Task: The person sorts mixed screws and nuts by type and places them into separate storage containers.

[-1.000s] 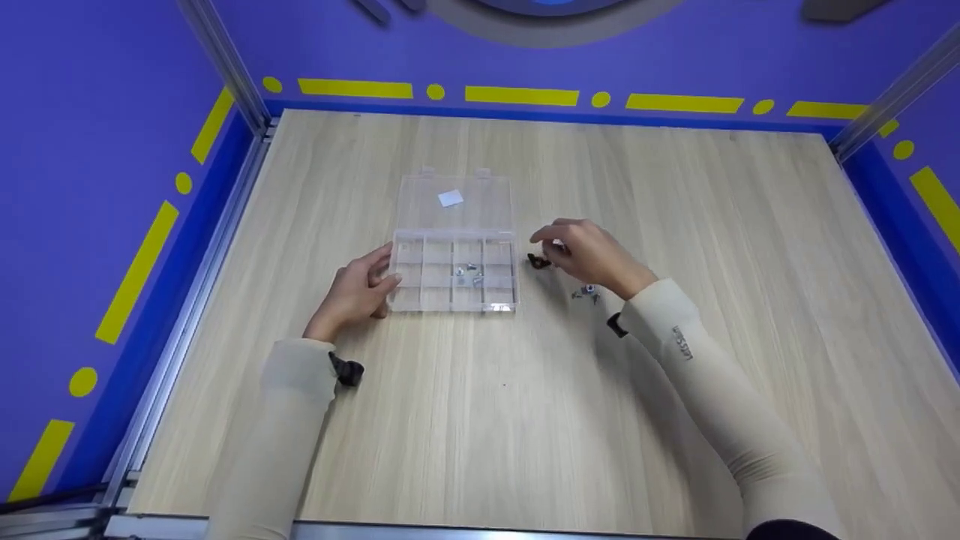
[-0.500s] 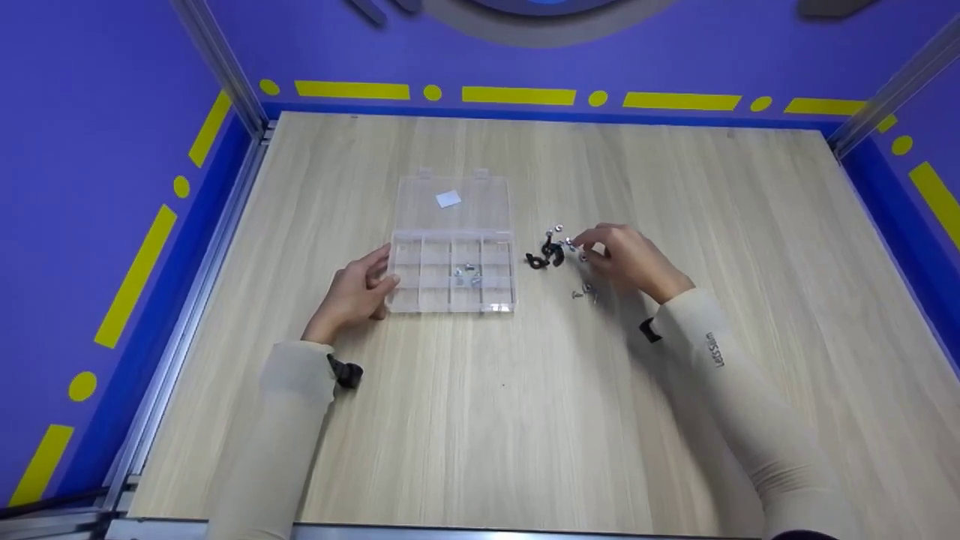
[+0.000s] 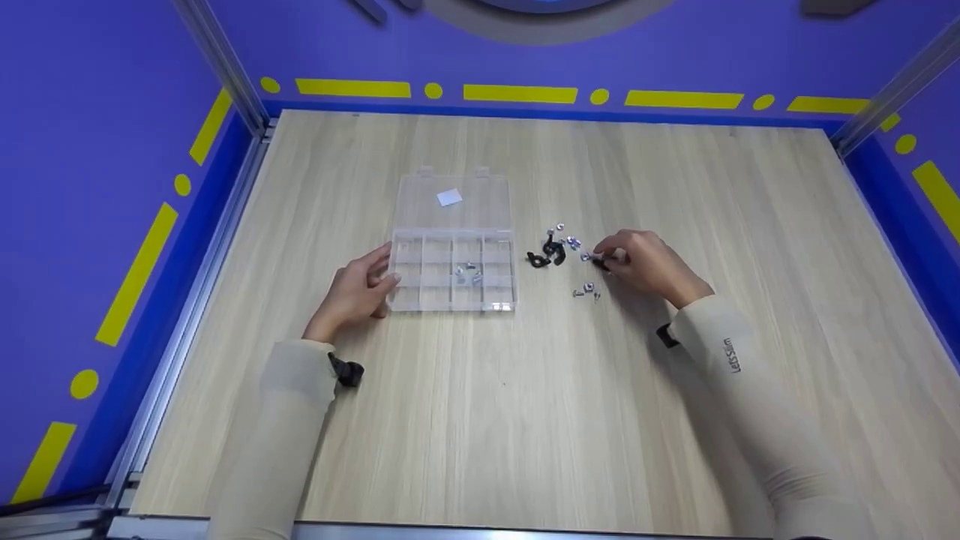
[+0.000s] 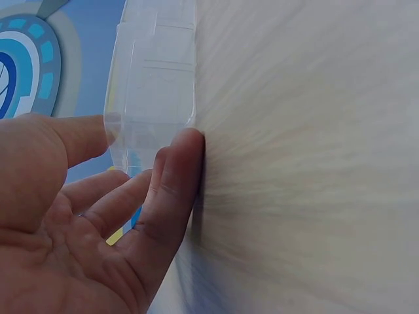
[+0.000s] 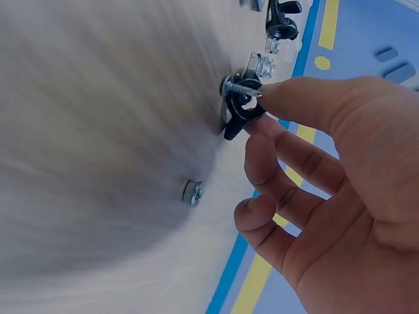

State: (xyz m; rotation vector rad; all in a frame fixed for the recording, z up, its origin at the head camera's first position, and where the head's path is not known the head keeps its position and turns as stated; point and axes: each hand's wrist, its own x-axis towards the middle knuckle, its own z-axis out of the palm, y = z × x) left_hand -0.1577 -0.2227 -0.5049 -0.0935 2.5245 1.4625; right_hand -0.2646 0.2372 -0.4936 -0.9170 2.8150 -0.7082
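Note:
At the left side of a clear plastic compartment box [image 3: 469, 307], my left hand [image 3: 351, 292] grips the wall, its thumb at the top edge. The left wrist view shows the fingers around the box's corner [image 4: 157, 91]. My right hand [image 3: 649, 262] is to the right of the box, low over the table. Its thumb and index finger pinch a black plastic cable clip [image 5: 236, 114]. A small screw [image 5: 241, 88] lies across the clip in the right wrist view; whether it is held too, I cannot tell. Several small metal pieces [image 3: 470, 265] lie inside the box.
Between box and right hand lie more black clips [image 3: 538, 260] and several small screws and nuts [image 3: 573, 243]. A separate little group of hardware [image 3: 589, 288] sits nearer the front. The box lid [image 3: 472, 214] lies folded back, with a white label [image 3: 450, 197].
My right hand has moved right, away from the box, uncovering clips and screws, and is now at another black clip. The left hand and the box have stayed in place.

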